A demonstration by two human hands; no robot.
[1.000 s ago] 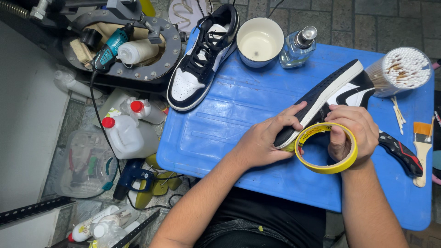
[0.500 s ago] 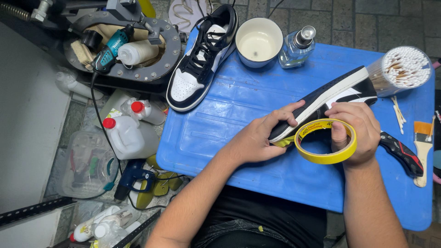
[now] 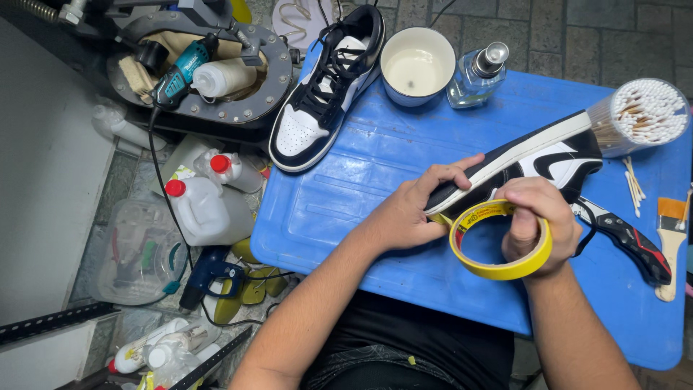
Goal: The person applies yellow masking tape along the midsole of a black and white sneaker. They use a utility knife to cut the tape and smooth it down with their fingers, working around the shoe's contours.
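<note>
My left hand (image 3: pixel 408 217) is curled over the toe end of the black-and-white sneaker (image 3: pixel 527 162), fingers on top and thumb tucked under, pinning it on its side against the blue table (image 3: pixel 346 209). My right hand (image 3: pixel 538 224) is closed on the roll of yellow tape (image 3: pixel 498 242), with the fingers through its hole and the thumb on the outer face; the loose end of the tape runs up to the sole edge by my left fingertips.

The shoe lies across the right half of the table, its white sole facing away from me and its heel near the tub of cotton swabs (image 3: pixel 646 115). I judge it light and fairly stiff along the sole, softer in the upper, so the toe and the sole rim are the firm places to grip it (the leather sides would give under my thumb). The tape is thin and likely to tear or fold onto itself if I let it go slack, so the roll is best held from inside.

A second sneaker (image 3: pixel 325 90), a white cup (image 3: pixel 417 66) and a small glass bottle (image 3: pixel 478 72) sit at the far edge, and a black-and-red utility knife (image 3: pixel 624 238) lies just beyond my right hand.
</note>
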